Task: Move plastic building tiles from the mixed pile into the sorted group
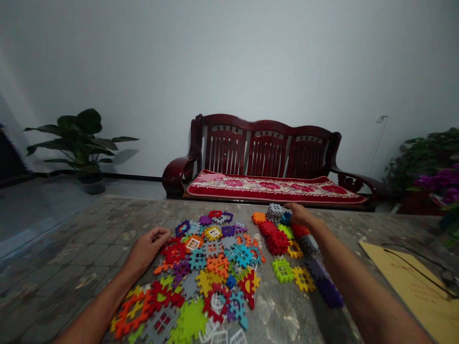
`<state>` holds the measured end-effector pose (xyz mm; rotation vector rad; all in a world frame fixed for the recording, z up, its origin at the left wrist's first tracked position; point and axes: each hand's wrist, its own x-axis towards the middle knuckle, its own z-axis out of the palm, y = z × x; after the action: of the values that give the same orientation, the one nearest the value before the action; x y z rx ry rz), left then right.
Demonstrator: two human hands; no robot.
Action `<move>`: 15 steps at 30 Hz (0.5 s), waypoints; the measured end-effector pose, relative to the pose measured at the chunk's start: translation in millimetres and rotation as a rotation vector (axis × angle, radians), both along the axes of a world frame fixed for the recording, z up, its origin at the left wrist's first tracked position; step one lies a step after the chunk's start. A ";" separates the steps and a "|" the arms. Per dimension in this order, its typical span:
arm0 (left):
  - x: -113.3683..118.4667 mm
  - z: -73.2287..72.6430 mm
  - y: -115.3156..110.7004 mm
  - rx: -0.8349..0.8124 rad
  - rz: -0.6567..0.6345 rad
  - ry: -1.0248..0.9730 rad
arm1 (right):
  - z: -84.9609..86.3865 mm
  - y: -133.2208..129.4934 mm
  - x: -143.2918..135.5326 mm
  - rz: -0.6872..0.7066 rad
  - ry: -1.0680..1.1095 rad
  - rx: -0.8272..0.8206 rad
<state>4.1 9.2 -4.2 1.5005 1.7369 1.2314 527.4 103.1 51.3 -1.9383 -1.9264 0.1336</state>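
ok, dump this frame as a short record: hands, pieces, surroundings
left hand: beside the loose pieces, fingers curled
right hand: at the stacks' far end, by a blue piece; grip unclear
loose pieces: mixed colours, spread out
stacks: right of loose pieces
paper: yellow, glasses partly over it
background: wooden bench, red patterned cover, potted plant

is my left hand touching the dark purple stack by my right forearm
Apart: in the head view, scattered pieces and tabletop separate left hand and stack.
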 end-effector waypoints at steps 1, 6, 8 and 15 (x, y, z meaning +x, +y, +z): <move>0.0 -0.5 0.1 0.001 0.002 -0.005 | 2.7 -1.9 0.1 -0.002 0.036 0.031; 0.7 -3.9 1.2 0.008 0.015 -0.025 | 19.2 -17.7 -20.2 -0.005 0.225 0.222; 0.9 -4.3 1.5 0.016 0.012 -0.037 | 21.9 -33.0 -46.1 0.025 0.303 0.286; 0.1 1.6 -1.8 0.027 0.002 -0.083 | -2.9 -132.9 -177.1 0.374 0.596 0.255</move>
<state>4.2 7.3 -2.6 1.4426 1.6742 1.3048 350.3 -29.8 48.4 -1.1809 -1.7577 0.4849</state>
